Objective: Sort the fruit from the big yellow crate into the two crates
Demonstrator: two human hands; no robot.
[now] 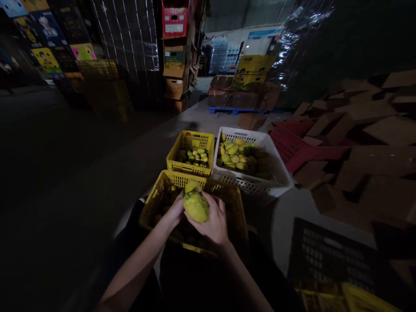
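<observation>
Darkness hides most of the near yellow crate [156,195]. Above it, the right hand [211,223] closes its grip around a yellowish fruit [196,206]; the left hand [175,212] touches it, fingers hidden behind.

The concrete floor [136,164] carries three plastic crates set close together: two yellow crates [191,152] [152,203] and one white crate [279,173]. Flattened cardboard sheets [367,143] and a red crate [292,147] lie to the right.

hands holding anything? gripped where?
Both hands hold one yellow-green mango above the near yellow crate. Right hand cups its underside and right flank; left hand grips its left side.
</observation>
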